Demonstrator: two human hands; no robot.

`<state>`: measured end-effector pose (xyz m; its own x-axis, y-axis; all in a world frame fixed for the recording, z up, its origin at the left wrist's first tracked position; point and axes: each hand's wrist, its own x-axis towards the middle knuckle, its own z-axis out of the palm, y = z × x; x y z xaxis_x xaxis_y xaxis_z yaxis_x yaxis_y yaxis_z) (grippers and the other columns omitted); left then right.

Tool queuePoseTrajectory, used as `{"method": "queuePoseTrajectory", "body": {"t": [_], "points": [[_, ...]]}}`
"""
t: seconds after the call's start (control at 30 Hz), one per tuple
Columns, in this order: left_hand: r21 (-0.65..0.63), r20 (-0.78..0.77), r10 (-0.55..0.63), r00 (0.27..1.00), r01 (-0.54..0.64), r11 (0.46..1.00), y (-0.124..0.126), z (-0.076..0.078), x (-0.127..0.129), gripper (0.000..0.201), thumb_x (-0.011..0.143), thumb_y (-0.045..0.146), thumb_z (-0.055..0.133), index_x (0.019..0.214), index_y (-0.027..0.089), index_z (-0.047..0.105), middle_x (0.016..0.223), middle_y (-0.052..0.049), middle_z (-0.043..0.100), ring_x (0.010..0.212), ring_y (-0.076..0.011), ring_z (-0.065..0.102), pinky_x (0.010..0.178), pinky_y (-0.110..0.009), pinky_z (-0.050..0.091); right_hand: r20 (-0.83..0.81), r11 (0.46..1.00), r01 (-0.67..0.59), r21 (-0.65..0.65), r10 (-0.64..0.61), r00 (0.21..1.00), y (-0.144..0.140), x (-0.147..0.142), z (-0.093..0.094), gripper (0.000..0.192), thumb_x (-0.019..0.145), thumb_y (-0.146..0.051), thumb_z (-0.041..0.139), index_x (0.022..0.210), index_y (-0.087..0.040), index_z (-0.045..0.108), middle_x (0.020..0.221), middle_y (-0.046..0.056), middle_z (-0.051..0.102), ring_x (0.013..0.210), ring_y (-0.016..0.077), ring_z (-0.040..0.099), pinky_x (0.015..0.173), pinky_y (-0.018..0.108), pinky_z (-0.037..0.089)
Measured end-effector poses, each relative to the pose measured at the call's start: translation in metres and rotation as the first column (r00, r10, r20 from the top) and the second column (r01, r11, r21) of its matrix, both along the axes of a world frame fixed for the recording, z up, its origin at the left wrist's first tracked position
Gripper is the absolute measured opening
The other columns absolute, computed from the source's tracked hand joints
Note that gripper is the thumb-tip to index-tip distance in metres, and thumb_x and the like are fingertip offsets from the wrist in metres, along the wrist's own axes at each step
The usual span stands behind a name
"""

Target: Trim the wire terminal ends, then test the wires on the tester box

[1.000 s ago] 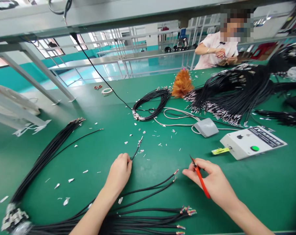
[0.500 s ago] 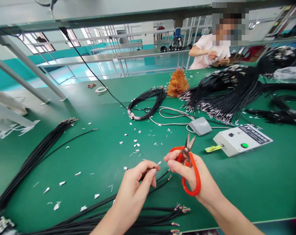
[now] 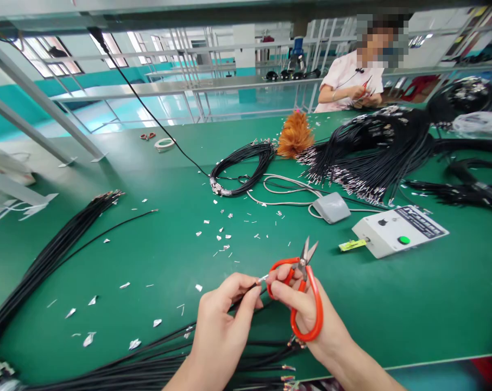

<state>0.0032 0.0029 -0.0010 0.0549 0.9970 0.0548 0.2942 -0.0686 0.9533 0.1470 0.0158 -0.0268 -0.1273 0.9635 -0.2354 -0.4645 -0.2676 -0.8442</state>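
Between thumb and fingers, my left hand (image 3: 225, 315) pinches a black cable (image 3: 250, 287) close to its stripped end, which shows silvery foil. My right hand (image 3: 307, 309) has red-handled scissors (image 3: 318, 312) looped over its fingers, blades parted and pointing away from me. The thumb and fingertips of that hand meet at the foil-wrapped tip of the cable. Below both hands lies a bundle of black cables (image 3: 148, 369) with coloured wire ends at the right.
Foil scraps (image 3: 134, 344) litter the green table (image 3: 392, 304). Another cable bundle (image 3: 50, 260) lies left. Beyond are a coiled cable (image 3: 266, 168), an orange duster (image 3: 295, 136), a grey pedal (image 3: 331, 207), a white box (image 3: 401, 231) and a large cable heap (image 3: 376, 146). A person (image 3: 352, 81) sits opposite.
My right hand has moved left and slightly down with the scissors, and its fingertips have closed on the cable's tip. My left hand still pinches the cable.
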Motion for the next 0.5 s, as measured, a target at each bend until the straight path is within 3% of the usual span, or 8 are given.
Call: {"method": "queuePoseTrajectory", "body": {"t": [0.17, 0.3, 0.4, 0.5], "points": [[0.227, -0.185, 0.018, 0.983, 0.025, 0.974, -0.002, -0.003, 0.000, 0.012, 0.086, 0.015, 0.054, 0.083, 0.021, 0.064, 0.066, 0.001, 0.066, 0.052, -0.0105, 0.056, 0.051, -0.019, 0.045, 0.002, 0.998, 0.020, 0.059, -0.020, 1.000, 0.003, -0.002, 0.011, 0.022, 0.066, -0.026, 0.079, 0.073, -0.020, 0.058, 0.077, -0.001, 0.067, 0.074, 0.0138, 0.062, 0.073, 0.026, 0.049], [0.289, -0.308, 0.076, 0.948, 0.018, 0.957, -0.004, -0.005, 0.001, 0.013, 0.084, 0.014, 0.056, 0.089, 0.021, 0.066, 0.073, -0.002, 0.070, 0.056, -0.0136, 0.059, 0.058, -0.023, 0.047, 0.028, 0.998, 0.037, 0.054, -0.039, 0.999, 0.002, -0.004, 0.013, 0.022, 0.067, -0.024, 0.077, 0.072, -0.020, 0.057, 0.073, -0.002, 0.065, 0.072, 0.0134, 0.062, 0.073, 0.026, 0.049], [0.221, -0.259, 0.061, 0.964, -0.002, 0.975, -0.004, -0.005, 0.004, 0.012, 0.083, 0.016, 0.057, 0.086, 0.022, 0.068, 0.073, -0.003, 0.070, 0.057, -0.0151, 0.060, 0.059, -0.024, 0.046, 0.017, 0.997, 0.042, 0.062, -0.044, 0.999, 0.003, -0.005, 0.012, 0.023, 0.066, -0.023, 0.076, 0.072, -0.020, 0.055, 0.073, -0.002, 0.064, 0.072, 0.0142, 0.061, 0.073, 0.027, 0.050], [-0.009, -0.057, 0.024, 0.998, -0.025, 1.000, -0.003, -0.004, 0.006, 0.008, 0.084, 0.023, 0.057, 0.082, 0.021, 0.065, 0.063, -0.001, 0.065, 0.049, -0.0126, 0.054, 0.048, -0.023, 0.042, 0.025, 0.997, 0.039, 0.065, -0.041, 0.999, 0.005, -0.006, 0.012, 0.026, 0.064, -0.022, 0.077, 0.071, -0.020, 0.052, 0.071, -0.003, 0.064, 0.069, 0.0137, 0.060, 0.068, 0.026, 0.049]]}}
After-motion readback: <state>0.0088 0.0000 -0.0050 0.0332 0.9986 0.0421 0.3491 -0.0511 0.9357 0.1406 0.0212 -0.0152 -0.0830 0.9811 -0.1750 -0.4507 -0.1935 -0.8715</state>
